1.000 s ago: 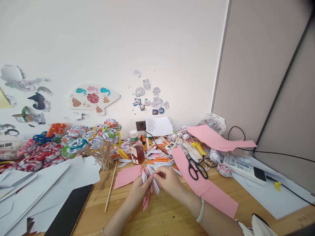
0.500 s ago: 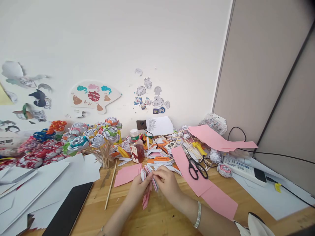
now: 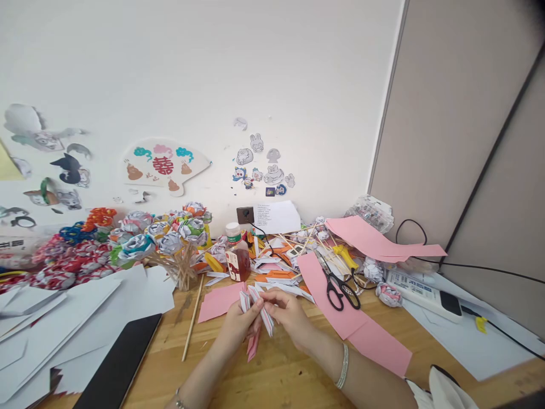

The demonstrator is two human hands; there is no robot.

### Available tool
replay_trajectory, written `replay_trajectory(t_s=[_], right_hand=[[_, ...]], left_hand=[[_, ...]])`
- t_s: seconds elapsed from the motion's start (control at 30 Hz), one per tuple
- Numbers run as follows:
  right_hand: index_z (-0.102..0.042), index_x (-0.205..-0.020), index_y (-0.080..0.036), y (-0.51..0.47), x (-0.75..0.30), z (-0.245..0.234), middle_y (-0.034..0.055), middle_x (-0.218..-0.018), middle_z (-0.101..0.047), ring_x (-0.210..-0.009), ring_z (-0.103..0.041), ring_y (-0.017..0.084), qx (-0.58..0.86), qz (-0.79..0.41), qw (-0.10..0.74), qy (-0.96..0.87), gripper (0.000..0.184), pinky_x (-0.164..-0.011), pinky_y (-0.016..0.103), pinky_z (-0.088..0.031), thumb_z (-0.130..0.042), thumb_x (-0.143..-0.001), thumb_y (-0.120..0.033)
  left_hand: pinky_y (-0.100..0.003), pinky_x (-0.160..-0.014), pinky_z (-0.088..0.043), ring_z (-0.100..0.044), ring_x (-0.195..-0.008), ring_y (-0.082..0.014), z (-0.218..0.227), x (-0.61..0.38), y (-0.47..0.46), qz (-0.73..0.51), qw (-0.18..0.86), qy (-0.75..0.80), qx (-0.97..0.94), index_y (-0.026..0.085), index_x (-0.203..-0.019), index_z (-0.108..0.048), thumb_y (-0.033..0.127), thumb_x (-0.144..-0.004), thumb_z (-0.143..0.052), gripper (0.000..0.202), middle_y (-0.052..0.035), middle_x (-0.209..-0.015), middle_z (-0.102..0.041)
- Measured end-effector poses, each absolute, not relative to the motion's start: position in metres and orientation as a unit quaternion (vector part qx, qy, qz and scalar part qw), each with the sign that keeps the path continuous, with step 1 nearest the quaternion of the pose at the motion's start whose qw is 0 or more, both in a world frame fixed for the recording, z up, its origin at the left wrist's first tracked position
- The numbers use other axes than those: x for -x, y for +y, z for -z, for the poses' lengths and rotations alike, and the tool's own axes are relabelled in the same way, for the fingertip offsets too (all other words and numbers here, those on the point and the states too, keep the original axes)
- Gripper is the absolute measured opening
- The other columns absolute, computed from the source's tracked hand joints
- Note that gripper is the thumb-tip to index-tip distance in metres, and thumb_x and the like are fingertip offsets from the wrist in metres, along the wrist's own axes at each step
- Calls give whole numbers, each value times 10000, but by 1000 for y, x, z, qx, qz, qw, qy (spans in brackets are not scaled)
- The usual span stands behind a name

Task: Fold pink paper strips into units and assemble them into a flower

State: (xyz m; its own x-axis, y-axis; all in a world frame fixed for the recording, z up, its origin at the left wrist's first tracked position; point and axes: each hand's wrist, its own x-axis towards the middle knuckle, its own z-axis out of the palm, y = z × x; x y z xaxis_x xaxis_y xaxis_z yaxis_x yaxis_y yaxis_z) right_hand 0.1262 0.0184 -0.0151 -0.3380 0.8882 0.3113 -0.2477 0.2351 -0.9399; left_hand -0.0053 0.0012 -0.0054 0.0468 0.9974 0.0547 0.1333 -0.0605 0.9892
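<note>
Head view: near the middle of the surface (image 3: 272, 380), a bundle (image 3: 267, 322) of folded paper is gripped by the left hand (image 3: 239, 324), with the thumb laid across its near side. Its right side is pinched between the thumb and fingers of the right hand (image 3: 287, 315). For good handling, the layers are best held firmly but lightly by the left hand, so that they are neither fanned apart nor crushed; by the right, a single fold should be worked at a time, with the edges evened before any pressure is applied. Care should be given to the pink fold (image 3: 252, 347) hanging below, which could easily be bent

From the left, the white sheets (image 3: 85, 329) are cut off by the frame, as is the near end of the black slab (image 3: 121, 363). The pink stack (image 3: 219, 301) is partly covered by the left hand, whose other fingers are mostly hidden beneath the bundle. Whether the pink fold is joined to the bundle cannot be told, nor can its layers be counted. Farther right, the tips of the scissors (image 3: 332, 277) are hard to make out against the clutter, and the sleeve (image 3: 451, 392) is cut off
</note>
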Motion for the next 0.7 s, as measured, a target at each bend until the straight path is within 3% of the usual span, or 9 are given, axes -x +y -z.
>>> replay_trajectory(t_s=[0.1,0.27,0.37,0.5,0.7], right_hand=[[-626,-920,-191,19,-128,18,16,-778,-573,-596,-476,99,266,-637,481,-540,278,-531,209,-369,-644,-678,-327],[-632,-862,-162,25,-134,11,3,-676,-578,-526,-481,86,250,-664,452,-541,264,-484,200,-353,-665,-646,-309],[-646,-852,-151,29,-138,3,2,-644,-587,-511,-505,96,257,-626,445,-586,258,-508,225,-392,-604,-699,-354],[-649,-837,-169,32,-141,-3,2,-674,-619,-646,-564,133,297,-525,459,-653,242,-603,244,-430,-625,-680,-353],[-586,-608,-151,27,-139,-2,-50,-427,-501,-431,-486,97,331,-492,422,-686,208,-490,222,-395,-567,-718,-327]], left_hand=[[-180,-326,-175,-262,-274,-40,5,6,1,-459,463,515,-556,174,-427,-416,658,-595,-517,522,74,-287,-353],[-181,-340,-221,-303,-293,-51,1,8,1,-433,445,526,-581,171,-429,-421,648,-605,-516,517,70,-301,-366],[-182,-351,-244,-310,-300,-54,0,9,0,-411,436,526,-604,162,-456,-461,616,-637,-514,492,75,-311,-367],[-181,-351,-219,-287,-305,-60,3,8,-1,-384,424,531,-625,143,-567,-550,561,-687,-502,437,87,-316,-354],[-198,-464,-312,-395,-449,-93,5,3,-1,-385,410,507,-653,125,-618,-613,478,-662,-573,358,36,-471,-494]])
